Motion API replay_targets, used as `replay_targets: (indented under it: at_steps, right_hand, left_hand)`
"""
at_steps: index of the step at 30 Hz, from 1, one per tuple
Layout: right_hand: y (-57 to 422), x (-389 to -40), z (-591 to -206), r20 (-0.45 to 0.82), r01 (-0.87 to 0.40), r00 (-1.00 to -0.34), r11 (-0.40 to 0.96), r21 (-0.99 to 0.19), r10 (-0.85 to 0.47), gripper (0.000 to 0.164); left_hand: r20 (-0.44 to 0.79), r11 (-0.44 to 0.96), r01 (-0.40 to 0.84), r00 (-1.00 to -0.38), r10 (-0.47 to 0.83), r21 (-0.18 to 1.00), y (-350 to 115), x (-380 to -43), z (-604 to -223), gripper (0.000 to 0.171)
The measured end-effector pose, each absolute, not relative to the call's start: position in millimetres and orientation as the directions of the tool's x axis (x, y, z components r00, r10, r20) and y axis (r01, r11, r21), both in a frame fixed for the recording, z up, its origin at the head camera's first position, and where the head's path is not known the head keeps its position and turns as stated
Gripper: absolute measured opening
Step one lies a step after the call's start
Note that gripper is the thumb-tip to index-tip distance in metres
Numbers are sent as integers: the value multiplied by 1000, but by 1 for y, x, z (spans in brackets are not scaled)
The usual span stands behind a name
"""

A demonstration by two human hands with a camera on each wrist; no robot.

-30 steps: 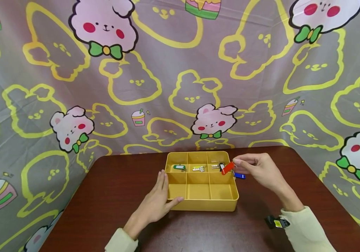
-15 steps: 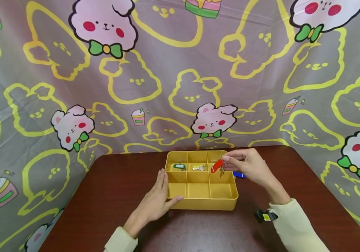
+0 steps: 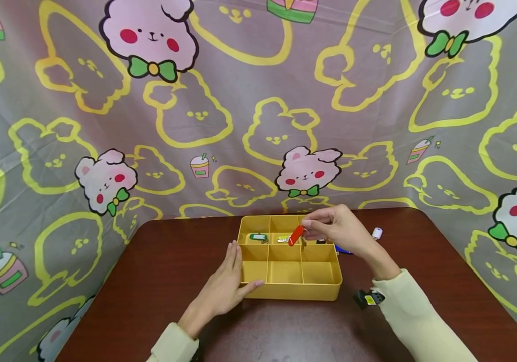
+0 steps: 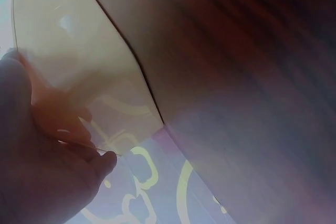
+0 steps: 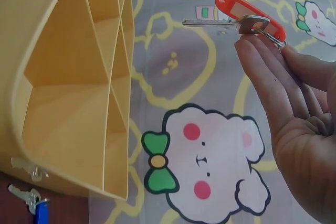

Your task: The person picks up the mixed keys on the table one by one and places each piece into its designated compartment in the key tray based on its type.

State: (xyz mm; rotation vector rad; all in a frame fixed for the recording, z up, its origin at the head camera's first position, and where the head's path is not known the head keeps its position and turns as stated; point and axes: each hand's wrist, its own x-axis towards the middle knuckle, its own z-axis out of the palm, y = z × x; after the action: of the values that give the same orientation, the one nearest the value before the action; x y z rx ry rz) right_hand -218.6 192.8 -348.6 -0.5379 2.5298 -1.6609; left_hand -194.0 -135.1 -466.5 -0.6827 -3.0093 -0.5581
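Note:
My right hand (image 3: 341, 232) pinches the ring of a key with a red tag (image 3: 296, 236) between thumb and fingertips, over the back row of a yellow divided box (image 3: 292, 292). In the right wrist view the silver key (image 5: 210, 23) sticks out sideways beside the red tag. My left hand (image 3: 222, 282) rests at the box's front left corner, fingers straight along the left wall and thumb across the front rim. In the back row lie a green-tagged key (image 3: 258, 237) at left and a silver key (image 3: 282, 240) in the middle; a dark tag (image 3: 321, 242) at right is partly hidden.
A blue key tag (image 3: 343, 250) lies just right of the box, with its key (image 5: 23, 195) seen in the right wrist view. Farther right is a white tag (image 3: 377, 233). The brown table (image 3: 172, 251) meets a cartoon-patterned cloth (image 3: 240, 125) behind.
My right hand has moved left with the red-tagged key, from the box's right edge to over the back middle. The white tag has come into sight. My left hand stays put.

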Motion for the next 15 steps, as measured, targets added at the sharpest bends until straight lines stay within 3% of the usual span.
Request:
replay_targets:
  at_steps: [15]
  right_hand:
    - [169,-235,-341,86,-219,-910,294,-930,-405,29]
  left_hand:
    - [100,868,399,-917,387,295,-132,-193,-467,112]
